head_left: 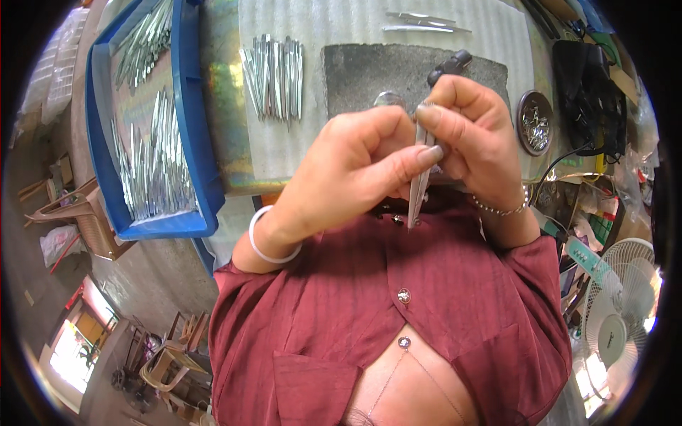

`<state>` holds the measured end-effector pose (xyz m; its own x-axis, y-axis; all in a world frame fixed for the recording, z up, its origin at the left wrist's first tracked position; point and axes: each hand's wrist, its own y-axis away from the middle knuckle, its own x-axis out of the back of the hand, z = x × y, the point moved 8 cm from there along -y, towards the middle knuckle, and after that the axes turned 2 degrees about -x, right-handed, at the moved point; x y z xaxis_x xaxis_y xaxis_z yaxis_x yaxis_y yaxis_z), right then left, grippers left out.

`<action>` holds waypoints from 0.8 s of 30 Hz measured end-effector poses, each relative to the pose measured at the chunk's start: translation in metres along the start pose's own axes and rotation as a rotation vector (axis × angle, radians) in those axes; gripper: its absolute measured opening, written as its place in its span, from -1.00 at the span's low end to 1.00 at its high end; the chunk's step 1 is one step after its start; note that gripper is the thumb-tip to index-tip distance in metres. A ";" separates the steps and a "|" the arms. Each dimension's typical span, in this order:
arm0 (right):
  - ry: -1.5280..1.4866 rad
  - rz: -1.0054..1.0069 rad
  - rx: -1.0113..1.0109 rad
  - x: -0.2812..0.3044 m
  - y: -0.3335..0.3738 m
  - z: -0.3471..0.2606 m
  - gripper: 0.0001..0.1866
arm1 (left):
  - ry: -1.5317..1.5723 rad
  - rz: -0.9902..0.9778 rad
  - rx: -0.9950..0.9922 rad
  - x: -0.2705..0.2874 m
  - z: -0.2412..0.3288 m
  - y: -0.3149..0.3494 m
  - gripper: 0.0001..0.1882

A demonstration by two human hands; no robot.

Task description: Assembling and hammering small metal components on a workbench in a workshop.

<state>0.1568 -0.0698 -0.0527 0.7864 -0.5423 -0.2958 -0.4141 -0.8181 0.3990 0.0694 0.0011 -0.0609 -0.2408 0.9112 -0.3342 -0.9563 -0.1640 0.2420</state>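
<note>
Two bare hands, the left hand (pixel 355 163) and the right hand (pixel 476 135), grip one slim metal piece (pixel 415 195) in front of the maroon shirt (pixel 320 291), at the near edge of the desk (pixel 222 92). Left fingers: thumb and bent index finger pinch the piece along its upper part. Right fingers: thumb and index finger pinch its upper end; the exact contact is partly covered.

Appearance of the piece: silver-grey, narrow, long, with a smooth sheen. It shows two close-set lengths and tapers to a fine point directed toward the wearer. It is tilted slightly from straight.

Quantities of surrounding items:
- One blue tray (pixel 197 128) at the left, containing two groups of slender metal pieces: an upper group (pixel 145 57) and a lower group (pixel 153 163). Individual pieces overlap too densely to count.
- One white sheet (pixel 312 25), carrying one side-by-side batch (pixel 273 78), also too dense to count.
- A few loose strips (pixel 419 28), at least three, near the far edge of the sheet.
- One dark grey mat (pixel 355 67) on the sheet, with one black object (pixel 455 64) and one small round shiny object (pixel 388 98), both partly hidden by the hands.
- One round dish (pixel 533 103) at the right, holding many small metal parts (pixel 538 133).
- One electric fan (pixel 618 312) at the lower right.
</note>
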 end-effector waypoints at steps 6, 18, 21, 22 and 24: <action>-0.163 -0.007 -0.087 0.001 -0.010 0.016 -0.85 | 0.156 -0.080 0.158 -0.003 -0.003 -0.002 -0.85; -0.265 0.069 -0.030 0.005 0.000 0.025 -0.87 | 0.146 -0.088 0.251 -0.007 -0.003 -0.001 -0.81; -0.268 0.083 0.010 0.004 0.006 0.021 -0.87 | 0.167 -0.135 0.227 -0.012 -0.002 -0.002 -0.82; -0.268 0.081 0.009 0.002 0.008 0.021 -0.87 | 0.141 -0.147 0.227 -0.012 0.000 -0.002 -0.82; -0.278 0.124 0.040 0.003 0.011 0.018 -0.86 | 0.114 -0.158 0.227 -0.013 0.001 -0.003 -0.81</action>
<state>0.1459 -0.0843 -0.0648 0.5756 -0.6653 -0.4755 -0.5211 -0.7465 0.4137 0.0756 -0.0094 -0.0566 -0.1214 0.8681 -0.4814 -0.9251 0.0768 0.3719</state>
